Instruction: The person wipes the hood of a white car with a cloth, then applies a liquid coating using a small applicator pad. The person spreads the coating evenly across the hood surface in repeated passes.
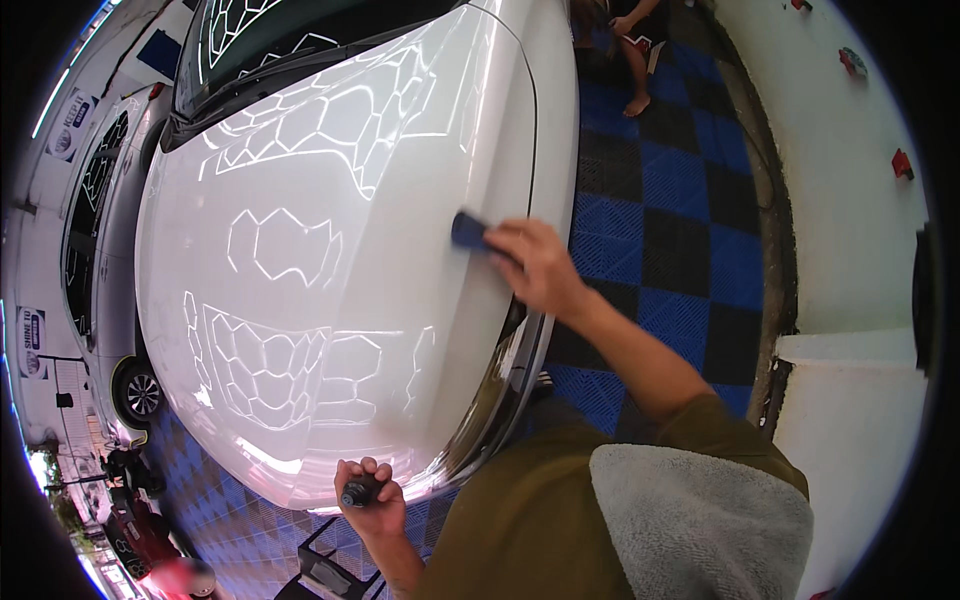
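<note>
The glossy white hood (420, 247) of a car spreads before me, with hexagonal light reflections across its paint. My right hand (544, 266) grips a dark blue applicator block (470, 231) near the hood's right edge. Whether the block touches the paint, I cannot tell. By the front of the hood, my left hand (373, 499) is wrapped around a small dark bottle (361, 491), its top facing up. Below the right hand lies the car's headlight (487, 390), partly hidden by my body. A grey microfiber towel (697, 517) hangs over my shoulder.
Blue and black floor tiles (675, 225) run between the car and a white wall (832, 187). Another person's leg (637, 82) shows at the far right side. A silver car (120, 202) and a red motorcycle (146, 532) stand left. A black stand (326, 574) is near my left arm.
</note>
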`<state>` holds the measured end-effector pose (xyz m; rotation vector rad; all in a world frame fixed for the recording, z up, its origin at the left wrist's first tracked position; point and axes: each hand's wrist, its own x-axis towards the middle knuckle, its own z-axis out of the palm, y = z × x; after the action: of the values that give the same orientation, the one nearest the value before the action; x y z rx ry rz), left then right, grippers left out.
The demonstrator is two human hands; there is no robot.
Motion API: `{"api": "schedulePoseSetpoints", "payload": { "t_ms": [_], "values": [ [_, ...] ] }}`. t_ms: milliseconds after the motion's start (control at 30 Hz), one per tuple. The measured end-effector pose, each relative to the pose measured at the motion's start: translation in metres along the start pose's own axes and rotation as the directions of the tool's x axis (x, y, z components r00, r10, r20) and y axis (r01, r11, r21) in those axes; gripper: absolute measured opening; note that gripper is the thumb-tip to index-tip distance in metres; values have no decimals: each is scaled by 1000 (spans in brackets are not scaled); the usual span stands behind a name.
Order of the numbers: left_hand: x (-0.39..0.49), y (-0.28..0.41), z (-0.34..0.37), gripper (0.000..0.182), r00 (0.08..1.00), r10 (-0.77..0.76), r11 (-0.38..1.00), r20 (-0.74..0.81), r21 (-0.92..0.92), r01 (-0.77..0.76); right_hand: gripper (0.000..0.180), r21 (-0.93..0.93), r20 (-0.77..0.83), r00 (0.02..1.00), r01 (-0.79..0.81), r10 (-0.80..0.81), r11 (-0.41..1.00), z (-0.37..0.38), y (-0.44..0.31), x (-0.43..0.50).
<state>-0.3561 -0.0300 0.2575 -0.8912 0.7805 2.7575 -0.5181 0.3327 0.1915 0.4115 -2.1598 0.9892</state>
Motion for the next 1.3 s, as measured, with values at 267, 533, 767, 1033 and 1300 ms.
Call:
{"api": "schedulePoseSetpoints", "payload": {
  "t_ms": [267, 533, 767, 1033, 1300],
  "values": [
    [-10, -10, -7, 34, 991, -78, 997, 111, 29, 76, 31, -141, -280, 906, -365, 317, 920, -13, 180, 137],
    [-18, 0, -30, 34, 990, -97, 995, 99, -5, 98, 31, -62, -40, 992, -119, 116, 991, 18, -61, -45],
    [-42, 28, -63, 34, 975, -88, 996, 203, 9, 88, 28, -40, -22, 991, -134, 133, 990, 14, -44, -49],
    [-87, 60, -146, 37, 978, -120, 992, 171, -30, 127, 25, -100, -156, 963, -237, 220, 966, 43, -91, -56],
    [-117, 80, -193, 35, 968, -128, 990, 216, -30, 138, 27, -25, 162, 987, 12, -7, 1000, 81, -229, -150]
  ]
}}
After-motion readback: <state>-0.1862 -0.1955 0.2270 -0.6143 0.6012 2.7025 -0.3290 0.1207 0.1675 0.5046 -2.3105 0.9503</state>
